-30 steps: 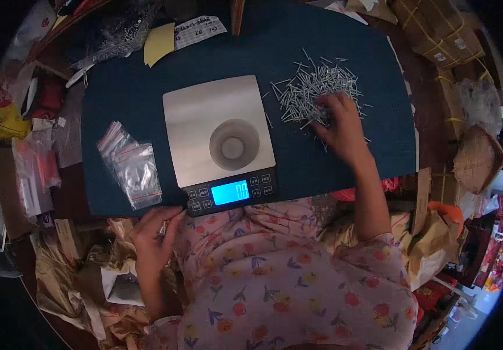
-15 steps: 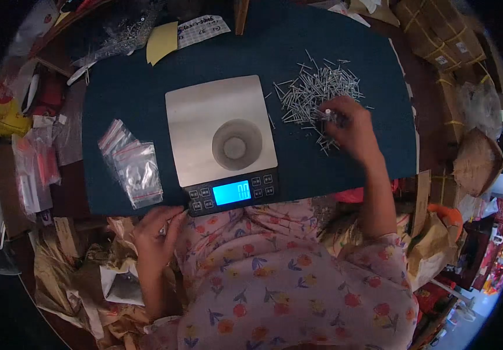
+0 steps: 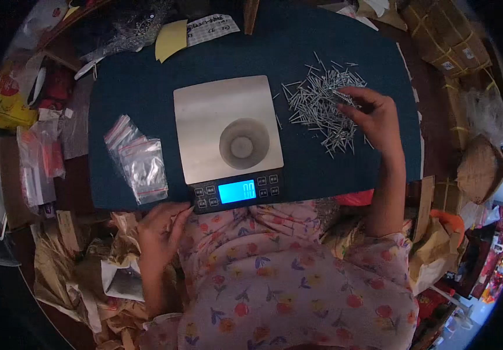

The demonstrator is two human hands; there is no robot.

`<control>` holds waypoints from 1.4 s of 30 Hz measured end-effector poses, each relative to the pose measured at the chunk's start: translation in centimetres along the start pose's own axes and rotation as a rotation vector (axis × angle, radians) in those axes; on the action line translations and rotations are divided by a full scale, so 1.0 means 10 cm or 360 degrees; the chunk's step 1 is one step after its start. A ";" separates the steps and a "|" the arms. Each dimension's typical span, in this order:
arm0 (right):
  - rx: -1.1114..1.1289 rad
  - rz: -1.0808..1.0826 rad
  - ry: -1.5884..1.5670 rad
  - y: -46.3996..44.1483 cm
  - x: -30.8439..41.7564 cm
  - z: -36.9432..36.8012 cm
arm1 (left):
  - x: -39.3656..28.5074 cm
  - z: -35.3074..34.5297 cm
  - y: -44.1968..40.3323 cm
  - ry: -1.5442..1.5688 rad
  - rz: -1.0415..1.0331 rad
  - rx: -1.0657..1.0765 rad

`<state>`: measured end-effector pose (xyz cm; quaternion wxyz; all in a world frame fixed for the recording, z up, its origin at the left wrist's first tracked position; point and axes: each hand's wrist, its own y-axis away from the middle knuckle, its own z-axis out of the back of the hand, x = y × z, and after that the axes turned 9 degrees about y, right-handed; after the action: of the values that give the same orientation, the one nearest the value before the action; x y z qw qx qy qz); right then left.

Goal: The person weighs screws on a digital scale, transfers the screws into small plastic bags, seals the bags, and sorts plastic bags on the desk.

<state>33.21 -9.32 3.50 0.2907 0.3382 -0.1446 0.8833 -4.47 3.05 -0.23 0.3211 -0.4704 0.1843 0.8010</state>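
Right hand at screw pile.
Fingers pinched on screws; left hand curled at bench edge beside digital scale, cannot tell whether closed.

Single view, worn on head: looks from above 6 o'clock, where patterned top fills lower edge. Faces forward toward 12, tipped steeply down onto tabletop. Fairly near; whole scale fits close to centre. Wide, round field, dark corners; cartons at 2 o'clock rim.
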 end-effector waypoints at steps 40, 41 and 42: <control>0.0332 -0.0288 -0.1139 0.34 0.07 -0.45 | 0.10 -0.88 0.14 -0.0135 -0.0404 0.1049; 0.0349 -0.0204 -0.1043 0.33 0.16 -0.45 | 0.09 -0.98 0.12 -0.0231 -0.0405 0.1025; 0.0366 -0.0119 -0.0946 0.31 0.25 -0.46 | 0.11 -1.06 0.10 -0.0257 -0.0351 0.1097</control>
<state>27.43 -8.68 1.64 0.2278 0.6171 -0.1099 0.7451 1.15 -3.65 -6.42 0.5586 -0.2869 0.3656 0.6870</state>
